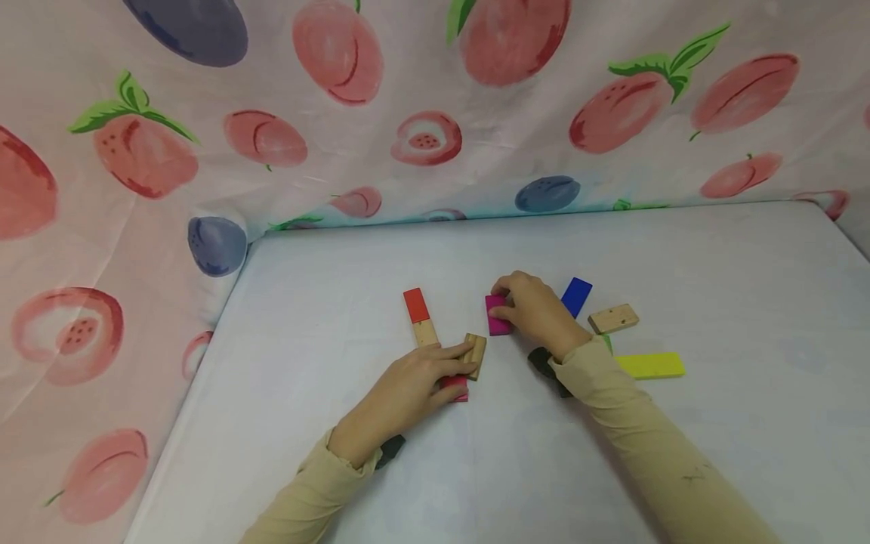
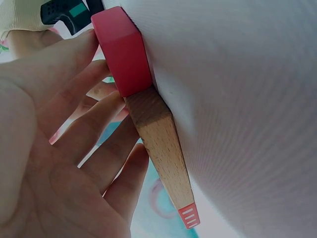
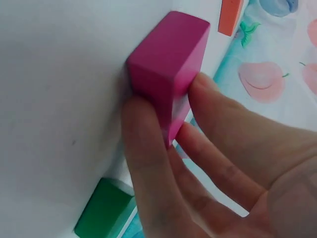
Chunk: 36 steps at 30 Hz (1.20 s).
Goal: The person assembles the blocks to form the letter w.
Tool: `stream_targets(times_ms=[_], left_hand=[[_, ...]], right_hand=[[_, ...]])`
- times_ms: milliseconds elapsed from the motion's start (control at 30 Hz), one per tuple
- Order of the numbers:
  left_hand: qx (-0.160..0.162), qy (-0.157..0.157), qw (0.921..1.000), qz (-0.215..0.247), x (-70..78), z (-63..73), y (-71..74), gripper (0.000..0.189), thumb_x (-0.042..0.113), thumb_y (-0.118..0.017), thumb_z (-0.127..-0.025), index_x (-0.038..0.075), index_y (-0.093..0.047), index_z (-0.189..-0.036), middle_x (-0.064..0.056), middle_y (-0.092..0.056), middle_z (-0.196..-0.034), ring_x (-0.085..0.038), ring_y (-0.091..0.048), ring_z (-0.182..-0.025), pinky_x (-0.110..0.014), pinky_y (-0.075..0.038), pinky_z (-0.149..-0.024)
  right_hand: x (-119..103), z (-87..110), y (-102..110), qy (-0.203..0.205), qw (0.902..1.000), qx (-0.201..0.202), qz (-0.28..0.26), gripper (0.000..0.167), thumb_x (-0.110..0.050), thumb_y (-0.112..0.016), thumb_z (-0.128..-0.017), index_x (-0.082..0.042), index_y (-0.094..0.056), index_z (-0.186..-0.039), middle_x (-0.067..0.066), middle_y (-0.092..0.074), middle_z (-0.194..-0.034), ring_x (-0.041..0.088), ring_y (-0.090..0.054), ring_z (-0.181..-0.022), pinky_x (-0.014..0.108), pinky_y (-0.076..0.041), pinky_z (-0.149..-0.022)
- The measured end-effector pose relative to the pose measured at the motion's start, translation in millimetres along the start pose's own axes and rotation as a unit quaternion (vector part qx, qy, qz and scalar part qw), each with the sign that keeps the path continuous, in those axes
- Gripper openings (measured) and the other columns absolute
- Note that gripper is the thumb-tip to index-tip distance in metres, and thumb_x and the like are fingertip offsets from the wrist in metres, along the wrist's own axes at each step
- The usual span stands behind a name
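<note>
My right hand [image 1: 540, 310] pinches a magenta wooden block [image 3: 168, 44] between thumb and fingers, just above centre of the table in the head view. To its lower left, my left hand [image 1: 401, 385] rests fairly straight fingers on a plain wooden block [image 1: 479, 357], with the thumb at a pinkish-red block [image 1: 454, 389]. Seen from the left wrist, the fingers lie along the red block [image 2: 124, 54] and a plain block [image 2: 166, 153] lined up beyond it. Just past that hand, an orange-red block [image 1: 416, 305] meets another plain block [image 1: 426, 333], partly covered by the hand.
Right of my right hand lie a blue block [image 1: 577, 296], a plain block [image 1: 614, 318] and a yellow block [image 1: 650, 366]. A green block [image 3: 104, 208] is mostly hidden by the right sleeve in the head view. Fruit-patterned cloth [image 1: 503, 136] rises behind the white table [image 1: 326, 302].
</note>
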<state>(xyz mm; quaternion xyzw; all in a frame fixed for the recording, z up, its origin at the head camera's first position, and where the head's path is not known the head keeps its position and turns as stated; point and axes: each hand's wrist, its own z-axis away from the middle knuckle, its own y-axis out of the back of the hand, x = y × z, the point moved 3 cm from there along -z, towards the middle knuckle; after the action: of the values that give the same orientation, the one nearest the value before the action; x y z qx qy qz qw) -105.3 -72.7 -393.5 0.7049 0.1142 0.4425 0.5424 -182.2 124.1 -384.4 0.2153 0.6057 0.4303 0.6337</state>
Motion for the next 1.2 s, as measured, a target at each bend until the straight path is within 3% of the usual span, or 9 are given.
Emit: stream_targets(times_ms=[233,867,1200], left_hand=[[0.001,-0.002,1.0,-0.004,0.3,0.1,0.2,0.037,0.026,-0.073,-0.092,0.018,-0.069,-0.128,0.0,-0.054,-0.146,-0.017,-0.057,-0.122,-0.034,-0.053,-0.094],[-0.003,0.003,1.0,-0.004,0.4,-0.7,-0.4,0.036,0.026,-0.072,-0.092,0.018,-0.07,-0.127,0.001,-0.054,-0.146,-0.016,-0.059,-0.118,-0.033,-0.053,-0.092],[-0.002,0.002,1.0,-0.003,0.2,-0.8,-0.2,0.036,0.027,-0.073,-0.092,0.019,-0.07,-0.127,0.003,-0.053,-0.147,-0.015,-0.059,-0.116,-0.031,-0.053,-0.088]], right_hand=[[-2,-2.7,-2,-0.01,0.9999,0.008,-0.002,0.03,-0.013,-0.068,-0.095,0.005,-0.065,-0.119,0.021,-0.064,-0.117,0.034,-0.061,-0.106,0.046,-0.051,-0.093],[-10,-7.2,-6,-0.014,0.9995,0.029,-0.008,0.03,-0.016,-0.073,-0.091,0.006,-0.066,-0.11,0.018,-0.065,-0.098,0.026,-0.057,-0.086,0.037,-0.05,-0.074],[-10,-4.3,-6,-0.01,0.9995,0.026,-0.015,0.031,-0.02,-0.076,-0.089,0.004,-0.068,-0.106,0.017,-0.067,-0.1,0.026,-0.059,-0.087,0.038,-0.052,-0.078]])
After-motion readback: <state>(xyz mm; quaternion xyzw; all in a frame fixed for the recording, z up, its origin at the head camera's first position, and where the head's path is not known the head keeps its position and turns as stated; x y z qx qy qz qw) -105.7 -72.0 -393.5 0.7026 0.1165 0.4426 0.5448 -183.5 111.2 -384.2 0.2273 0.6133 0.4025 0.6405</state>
